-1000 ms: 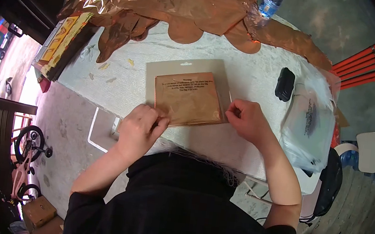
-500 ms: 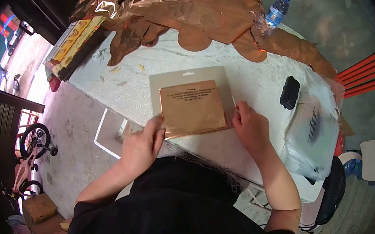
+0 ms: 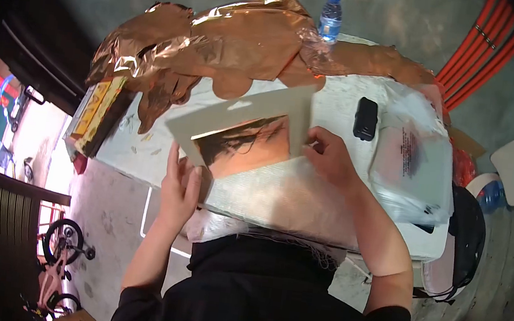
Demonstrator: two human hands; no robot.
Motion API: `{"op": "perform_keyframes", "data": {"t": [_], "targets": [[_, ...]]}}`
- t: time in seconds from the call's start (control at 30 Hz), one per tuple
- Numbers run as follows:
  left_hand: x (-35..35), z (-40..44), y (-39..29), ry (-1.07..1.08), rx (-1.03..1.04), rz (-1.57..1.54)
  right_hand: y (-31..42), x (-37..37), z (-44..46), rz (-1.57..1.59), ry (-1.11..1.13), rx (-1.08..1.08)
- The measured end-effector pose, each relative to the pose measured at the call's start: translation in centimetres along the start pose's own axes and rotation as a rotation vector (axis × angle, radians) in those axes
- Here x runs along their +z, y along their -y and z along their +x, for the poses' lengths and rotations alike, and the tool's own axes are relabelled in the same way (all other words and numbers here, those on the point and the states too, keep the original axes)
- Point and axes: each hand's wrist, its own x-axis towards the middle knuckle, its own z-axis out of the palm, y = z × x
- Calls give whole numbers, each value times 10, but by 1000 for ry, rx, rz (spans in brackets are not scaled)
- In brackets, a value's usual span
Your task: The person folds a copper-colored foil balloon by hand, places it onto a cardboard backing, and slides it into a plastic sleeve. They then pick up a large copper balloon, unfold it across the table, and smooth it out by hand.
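A clear plastic bag [image 3: 305,110] with a hang hole holds a flat copper-coloured foil packet [image 3: 252,147], which reflects light and looks blurred. The bag is lifted and tilted above the white table. At its right edge, my right hand [image 3: 329,155] pinches the plastic. My left hand [image 3: 179,184] is at the lower left corner, thumb and fingers around the edge of the bag. The printed warning text cannot be read now.
Large copper foil sheets [image 3: 238,49] lie along the table's far side, with a water bottle [image 3: 331,19] behind. A black case [image 3: 366,119] and a stack of plastic bags [image 3: 411,170] are at right, a yellow box [image 3: 97,115] at left.
The bag with its foil packet has been raised off the table and tilted. My left hand has moved up along the bag's left side. The camera view has shifted.
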Motion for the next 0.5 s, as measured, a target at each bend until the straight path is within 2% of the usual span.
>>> {"op": "perform_keyframes", "data": {"t": [0.07, 0.13, 0.17, 0.3, 0.37, 0.5], "targets": [[0, 11, 11, 69, 12, 44, -12, -1, 4, -252, -62, -179], [3, 18, 13, 160, -126, -16, -27, 1, 12, -271, -34, -216], [6, 17, 14, 138, -165, -106, -30, 0, 14, -292, -3, -255], [4, 14, 20, 156, -99, -150, -10, -1, 5, -314, 48, -142], [5, 16, 15, 185, -192, -220, -15, -1, 6, -354, 36, -78], [6, 21, 16, 167, -195, -275, -22, -3, 8, -360, 30, -111]]}}
